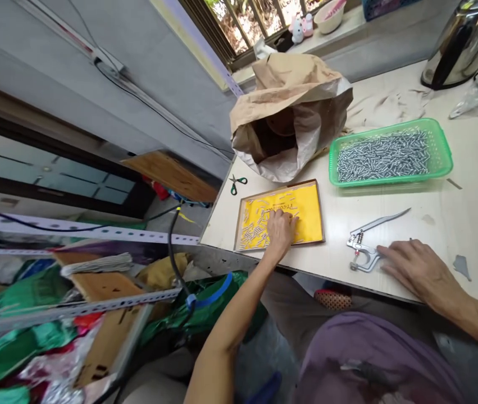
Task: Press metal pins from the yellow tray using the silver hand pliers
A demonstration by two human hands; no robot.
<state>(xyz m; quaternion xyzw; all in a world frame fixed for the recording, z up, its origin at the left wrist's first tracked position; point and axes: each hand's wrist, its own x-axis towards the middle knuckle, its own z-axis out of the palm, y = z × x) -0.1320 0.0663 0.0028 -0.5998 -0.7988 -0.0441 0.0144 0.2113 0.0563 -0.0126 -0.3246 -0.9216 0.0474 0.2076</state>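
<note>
Pale tabletop (432, 202): metal pins (255, 233) mostly left of your curled left grip (280, 230) in yellow tray (312, 216), hold unclear; your right grip (426, 272) loosely open at pliers (374, 258).

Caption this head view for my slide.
Left hand in a yellow-bottomed tray of silvery pieces; right hand by the pliers.

A head-worn camera looks forward and steeply down at close range, framing the desk (466, 219) toward three o'clock and a window (259, 25) at twelve.
</note>
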